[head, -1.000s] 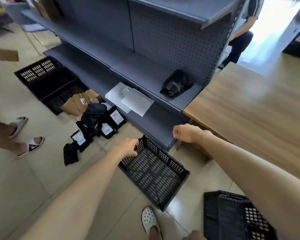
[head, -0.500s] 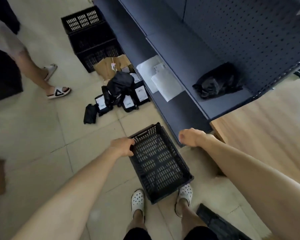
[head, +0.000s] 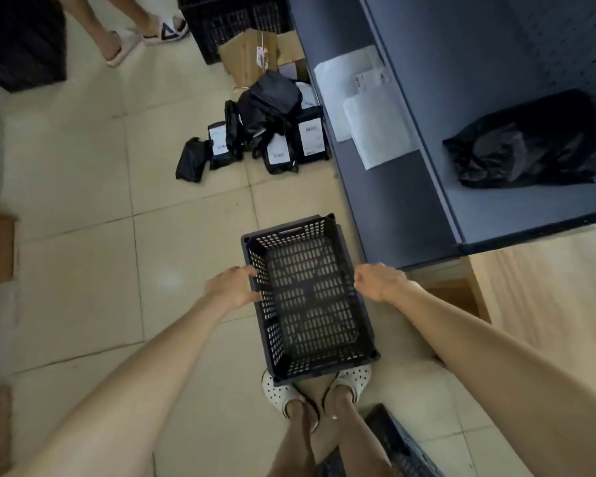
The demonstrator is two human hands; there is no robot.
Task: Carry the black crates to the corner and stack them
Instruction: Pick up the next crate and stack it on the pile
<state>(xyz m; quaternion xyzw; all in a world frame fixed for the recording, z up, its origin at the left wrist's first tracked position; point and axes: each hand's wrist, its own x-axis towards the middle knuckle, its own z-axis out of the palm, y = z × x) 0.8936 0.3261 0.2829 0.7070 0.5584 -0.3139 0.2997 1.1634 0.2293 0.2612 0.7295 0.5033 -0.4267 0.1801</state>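
Crate: an empty black perforated plastic crate (head: 307,301) sat above the person's feet; likely light and stiff.
Hands: left hand (head: 233,287) gripped the left rim; right hand (head: 379,280) curled at the right rim.
Farther: another black crate (head: 234,22) stood beyond on the floor.

black crate (head: 307,297) (empty), both hands apparently gripping

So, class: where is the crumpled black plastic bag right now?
In the head view, the crumpled black plastic bag lies at upper right on the grey metal shelf, right of the white paper sheets.
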